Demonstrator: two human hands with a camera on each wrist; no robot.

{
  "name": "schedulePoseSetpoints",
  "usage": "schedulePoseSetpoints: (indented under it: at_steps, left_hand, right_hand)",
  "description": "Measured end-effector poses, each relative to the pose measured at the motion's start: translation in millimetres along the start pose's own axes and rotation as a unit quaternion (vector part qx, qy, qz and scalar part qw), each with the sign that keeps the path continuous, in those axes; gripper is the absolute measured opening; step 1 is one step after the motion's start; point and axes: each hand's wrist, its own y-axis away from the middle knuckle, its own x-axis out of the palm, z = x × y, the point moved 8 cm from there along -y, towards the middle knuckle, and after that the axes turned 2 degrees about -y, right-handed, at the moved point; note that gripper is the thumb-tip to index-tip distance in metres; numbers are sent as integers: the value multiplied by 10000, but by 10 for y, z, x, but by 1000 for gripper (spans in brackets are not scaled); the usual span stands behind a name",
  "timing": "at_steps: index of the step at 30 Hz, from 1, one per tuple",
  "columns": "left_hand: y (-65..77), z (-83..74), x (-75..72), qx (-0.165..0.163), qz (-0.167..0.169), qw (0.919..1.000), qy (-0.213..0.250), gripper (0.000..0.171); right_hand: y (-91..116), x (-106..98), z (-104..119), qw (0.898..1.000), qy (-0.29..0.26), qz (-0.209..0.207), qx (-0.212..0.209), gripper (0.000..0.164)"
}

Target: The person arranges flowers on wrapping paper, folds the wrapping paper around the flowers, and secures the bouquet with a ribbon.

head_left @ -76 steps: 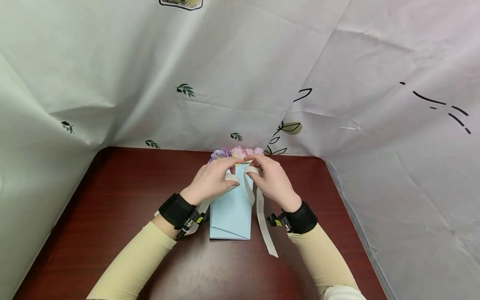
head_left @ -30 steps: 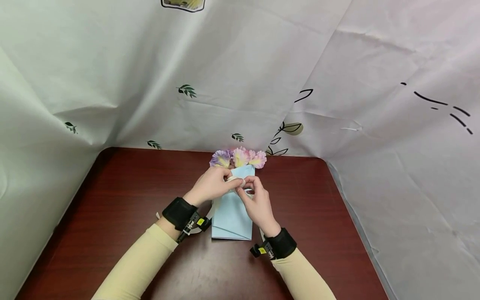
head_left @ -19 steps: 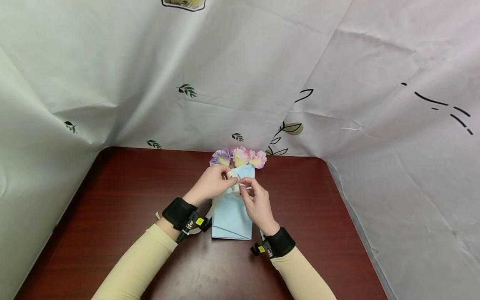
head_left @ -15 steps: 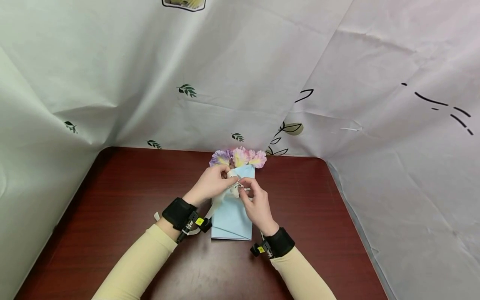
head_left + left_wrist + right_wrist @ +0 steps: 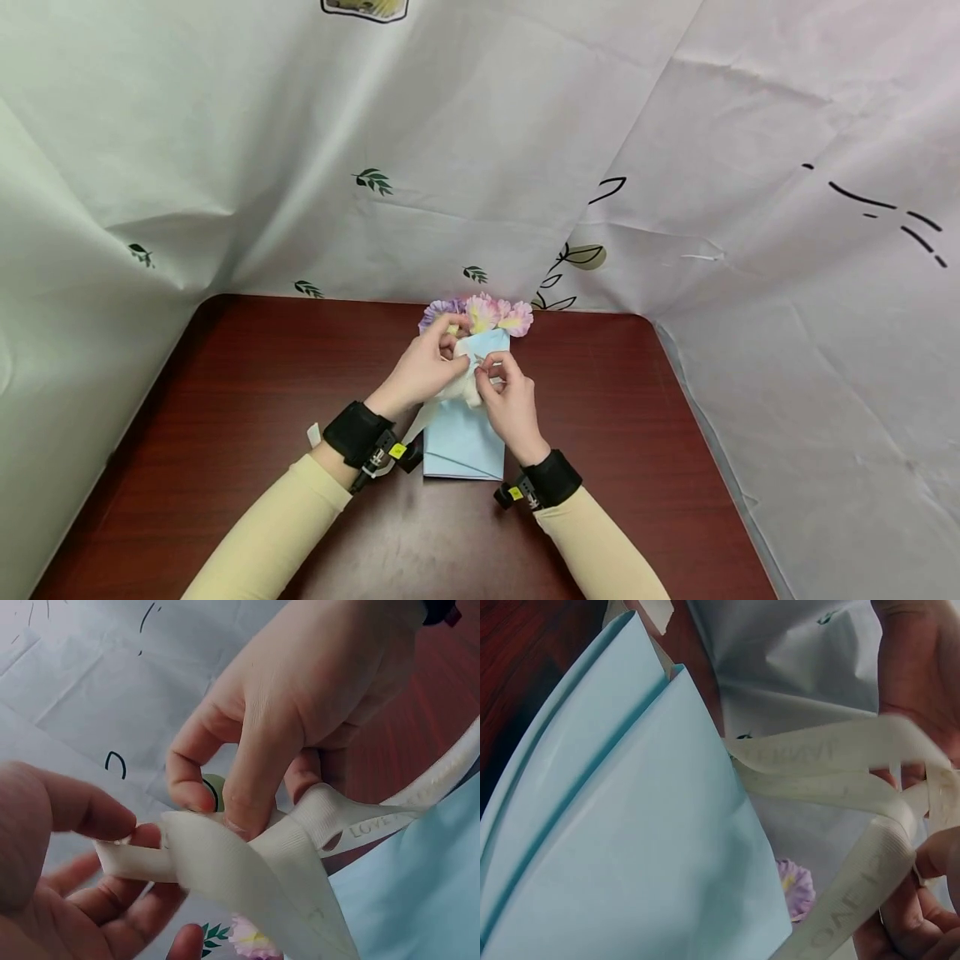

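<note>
A pale blue paper wrap (image 5: pixel 465 442) lies upright along the table, with pink and purple flowers (image 5: pixel 482 313) showing at its far end. Cream ribbon (image 5: pixel 467 390) is looped across its upper part, between both hands. My left hand (image 5: pixel 422 368) holds a ribbon loop with thumb and fingers. Close by on the right, my right hand (image 5: pixel 514 408) pinches the ribbon. In the left wrist view, the right thumb and index finger press on the crossing of the ribbon (image 5: pixel 225 862), and the left fingers (image 5: pixel 112 900) sit at a loop. Printed letters show on the ribbon (image 5: pixel 855 892) in the right wrist view.
Underneath is a dark red-brown wooden table (image 5: pixel 300 375) with rounded far corners. A whitish printed cloth (image 5: pixel 480 150) hangs behind and beside it. A loose ribbon end (image 5: pixel 313 434) shows beside the left wristband.
Both hands have come down from the flower end to the ribbon over the wrap, the right one lower and further left. Ribbon loops have gathered between them. Lately the left fingers have spread upward.
</note>
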Motion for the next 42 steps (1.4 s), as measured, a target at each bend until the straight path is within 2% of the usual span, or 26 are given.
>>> schedulePoseSetpoints:
  at_steps: [3, 5, 8, 11, 15, 19, 22, 25, 28, 30, 34, 37, 39, 42]
  left_hand:
    - [10, -18, 2, 183, 122, 9997, -133, 26]
    - [18, -17, -1, 206, 169, 9993, -256, 18]
    - [26, -2, -22, 130, 124, 9991, -392, 15]
    - [26, -2, -40, 68, 59, 9989, -452, 13]
    - [21, -23, -33, 64, 68, 9989, -461, 13]
    - [18, -38, -10, 103, 77, 9987, -500, 13]
    - [8, -49, -2, 164, -11, 9982, -569, 12]
    - [1, -70, 1, 235, -138, 9978, -602, 10]
    - [9, -102, -1, 265, -268, 9977, -558, 9]
    - [18, -116, -6, 246, -355, 9978, -496, 8]
    - [36, -125, -30, 164, -551, 9975, -414, 9]
    - [46, -108, -63, 132, -695, 9966, -410, 14]
    - [53, -93, -66, 164, -645, 9968, -448, 19]
    - [71, -81, -15, 400, -270, 9964, -699, 25]
  right_hand:
    - [-27, -12, -11, 9998, 184, 43, -18, 10]
    - [-35, -6, -28, 9992, 318, 241, 8, 16]
    - [-24, 43, -53, 9952, 523, 821, 6, 29]
    - [4, 109, -53, 9864, 790, 1437, -113, 46]
    - [22, 171, -71, 9737, 1370, 1791, -319, 52]
    - [37, 204, -102, 9646, 1918, 1777, -345, 43]
    - [40, 212, -95, 9612, 2213, 1579, -466, 38]
    - [29, 215, -68, 9615, 2326, 1284, -700, 47]
    - [13, 217, -41, 9674, 2142, 1017, -893, 59]
    - [9, 221, -26, 9741, 1822, 923, -965, 61]
    - [1, 220, 11, 9828, 1276, 802, -1066, 49]
    - [-13, 203, 40, 9857, 1090, 720, -1061, 42]
    - [-23, 191, 56, 9867, 1051, 715, -1013, 38]
    - [-42, 179, 70, 9870, 1081, 832, -852, 28]
